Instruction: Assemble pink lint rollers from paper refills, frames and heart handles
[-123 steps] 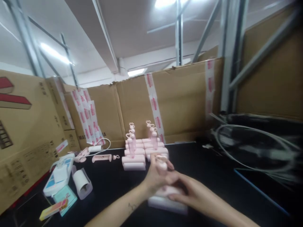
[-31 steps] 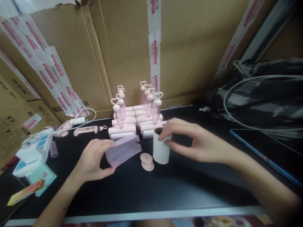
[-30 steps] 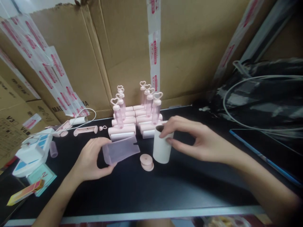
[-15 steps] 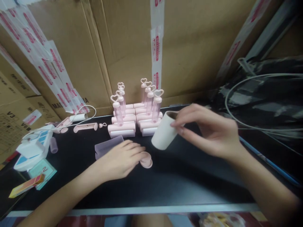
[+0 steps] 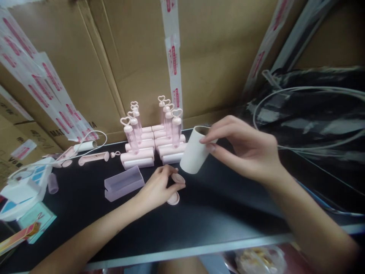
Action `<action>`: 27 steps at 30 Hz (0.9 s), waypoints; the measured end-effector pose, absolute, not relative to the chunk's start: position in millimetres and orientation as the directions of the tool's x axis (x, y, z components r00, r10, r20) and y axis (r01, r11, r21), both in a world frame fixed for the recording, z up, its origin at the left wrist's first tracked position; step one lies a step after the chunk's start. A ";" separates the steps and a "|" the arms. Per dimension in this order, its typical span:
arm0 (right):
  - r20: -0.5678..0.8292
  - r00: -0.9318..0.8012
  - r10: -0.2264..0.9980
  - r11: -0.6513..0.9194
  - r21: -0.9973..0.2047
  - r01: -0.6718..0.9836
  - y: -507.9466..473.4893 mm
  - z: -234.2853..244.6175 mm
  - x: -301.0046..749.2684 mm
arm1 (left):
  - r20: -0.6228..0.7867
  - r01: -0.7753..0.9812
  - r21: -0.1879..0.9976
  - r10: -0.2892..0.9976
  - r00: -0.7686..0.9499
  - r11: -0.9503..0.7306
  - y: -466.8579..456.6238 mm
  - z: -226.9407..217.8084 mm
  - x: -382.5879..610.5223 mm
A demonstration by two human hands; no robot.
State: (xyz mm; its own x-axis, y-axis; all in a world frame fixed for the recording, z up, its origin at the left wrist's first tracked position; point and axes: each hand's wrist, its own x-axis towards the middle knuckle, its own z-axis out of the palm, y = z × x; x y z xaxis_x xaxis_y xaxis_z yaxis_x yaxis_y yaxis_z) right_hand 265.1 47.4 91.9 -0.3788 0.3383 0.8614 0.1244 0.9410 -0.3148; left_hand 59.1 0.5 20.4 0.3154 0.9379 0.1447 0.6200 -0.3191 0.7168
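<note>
My right hand (image 5: 242,148) pinches the upper rim of a white paper roll (image 5: 194,153), which tilts in the air over the black table. Between the thumb and fingers of my left hand (image 5: 161,184) is a round pink end cap (image 5: 178,178), held just left of the roll's lower end and apart from it. A second pink cap (image 5: 173,198) lies on the table under my left thumb. To the left of that hand rests a translucent purple cover (image 5: 124,183), its hollow side up.
Several pink lint rollers (image 5: 138,156) with heart-topped handles stand in two rows at the back. Loose pink parts (image 5: 94,158), another white roll (image 5: 85,146) and a power strip (image 5: 40,179) lie left. A cardboard box (image 5: 137,57) walls the back; a white cable (image 5: 256,110) loops at right.
My left hand has lifted one pink cap off the table, uncovering another beneath. My right hand still holds the paper roll. The whole view has shifted, so things appear further left.
</note>
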 end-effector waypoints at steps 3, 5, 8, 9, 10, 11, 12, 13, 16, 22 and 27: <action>0.785 -0.538 0.306 0.952 -0.254 0.172 49.8 87.0 259.7 | 0.111 0.691 0.648 0.937 0.330 -0.320 -1.7 17.4 68.8; 0.727 -0.617 0.302 0.953 -0.245 0.177 50.8 82.8 255.0 | 0.110 0.689 0.655 0.941 0.319 -0.310 -9.7 17.8 67.4; 0.675 -0.675 0.298 0.951 -0.274 0.146 51.1 77.2 249.1 | 0.117 0.687 0.657 0.943 0.313 -0.309 -24.1 14.2 58.1; 0.666 -0.684 0.298 0.949 -0.285 0.136 51.0 75.9 247.8 | 0.120 0.689 0.654 0.942 0.314 -0.313 -27.8 11.4 54.6; 0.658 -0.692 0.297 0.947 -0.295 0.126 50.8 74.9 246.7 | 0.123 0.689 0.654 0.943 0.310 -0.312 -30.6 8.0 51.3; 0.652 -0.699 0.294 0.946 -0.302 0.116 50.5 74.2 246.0 | 0.125 0.685 0.660 0.944 0.304 -0.308 -32.4 4.6 48.5; 0.646 -0.705 0.292 0.945 -0.308 0.109 50.1 73.8 245.4 | 0.126 0.679 0.668 0.946 0.300 -0.305 -33.3 1.4 46.2; 0.639 -0.712 0.289 0.945 -0.310 0.105 49.7 73.6 245.0 | 0.128 0.672 0.675 0.946 0.299 -0.304 -33.3 -1.1 44.4; 0.620 -0.731 0.285 0.946 -0.306 0.110 48.0 73.6 244.1 | 0.147 0.656 0.680 0.937 0.316 -0.328 -31.0 -3.8 41.6; 0.614 -0.737 0.283 0.949 -0.291 0.123 43.8 74.9 243.3 | 0.162 0.689 0.634 0.931 0.327 -0.353 -28.8 1.0 41.2; 0.574 -0.769 0.282 0.951 -0.271 0.147 41.6 74.9 243.0 | 0.168 0.753 0.516 0.911 0.377 -0.407 -28.1 4.4 40.9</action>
State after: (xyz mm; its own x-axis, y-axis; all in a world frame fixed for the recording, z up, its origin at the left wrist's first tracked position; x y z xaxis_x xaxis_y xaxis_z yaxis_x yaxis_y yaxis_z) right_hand 243.0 41.6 74.9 -0.7690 0.2817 0.5738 0.1466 0.9514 -0.2707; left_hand 40.9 -28.1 4.4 0.3771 0.9108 0.1680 0.7535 -0.4072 0.5163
